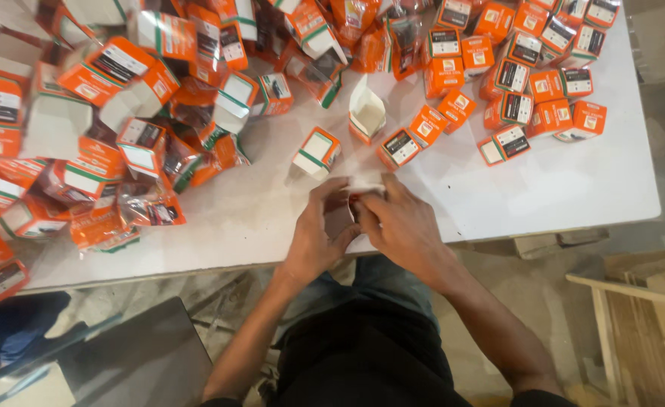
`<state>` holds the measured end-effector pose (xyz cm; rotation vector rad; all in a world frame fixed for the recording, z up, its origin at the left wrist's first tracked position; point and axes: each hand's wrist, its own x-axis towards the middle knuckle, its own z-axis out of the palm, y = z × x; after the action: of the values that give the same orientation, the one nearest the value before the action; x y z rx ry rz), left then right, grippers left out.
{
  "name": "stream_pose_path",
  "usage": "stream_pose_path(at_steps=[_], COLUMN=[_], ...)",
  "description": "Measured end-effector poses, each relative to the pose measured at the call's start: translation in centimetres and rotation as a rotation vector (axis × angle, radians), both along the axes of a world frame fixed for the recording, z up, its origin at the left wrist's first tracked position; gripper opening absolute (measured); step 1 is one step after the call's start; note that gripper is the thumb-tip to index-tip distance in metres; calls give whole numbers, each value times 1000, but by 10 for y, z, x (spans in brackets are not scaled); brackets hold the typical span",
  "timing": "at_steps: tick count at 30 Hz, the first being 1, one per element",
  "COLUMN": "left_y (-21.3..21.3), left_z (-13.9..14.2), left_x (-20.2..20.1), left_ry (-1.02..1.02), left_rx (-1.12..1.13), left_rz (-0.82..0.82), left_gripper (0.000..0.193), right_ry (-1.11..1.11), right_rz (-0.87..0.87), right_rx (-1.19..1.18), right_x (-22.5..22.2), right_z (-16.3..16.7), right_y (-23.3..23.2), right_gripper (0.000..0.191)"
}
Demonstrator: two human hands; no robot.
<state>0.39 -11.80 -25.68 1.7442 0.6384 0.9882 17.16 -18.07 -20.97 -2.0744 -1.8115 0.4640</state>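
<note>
— Two hands on what?
— One small box (350,205), white inside, at the near edge of the table (574,188). My left hand (317,234) grips its left side, fingers curled on it. My right hand (400,222) pinches the right side and top flap.
— Around it?
— Open white box (366,113) just beyond. Orange boxes (513,83) grouped far right. Messy heap (106,128) of orange boxes and wrappers on the left.
</note>
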Motion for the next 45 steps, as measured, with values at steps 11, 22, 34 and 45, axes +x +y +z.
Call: stream_pose_path(at_steps=[11,22,34,45], left_y=[0,19,35,38], left_z=[1,-2,25,26], left_x=[-8,-8,-17,-22], left_ry=[299,164,222,262], left_rx=[393,336,631,585], left_rz=[91,-20,-149,-212], left_gripper=[46,26,29,31], right_ry=[219,132,359,350], right_rz=[99,241,299,263], right_rx=[411,532,468,528], right_x=[5,23,32,21], right_z=[-36,-27,-18,-23], right_y=[-15,-9,-12,-12], right_gripper=[40,35,35,32])
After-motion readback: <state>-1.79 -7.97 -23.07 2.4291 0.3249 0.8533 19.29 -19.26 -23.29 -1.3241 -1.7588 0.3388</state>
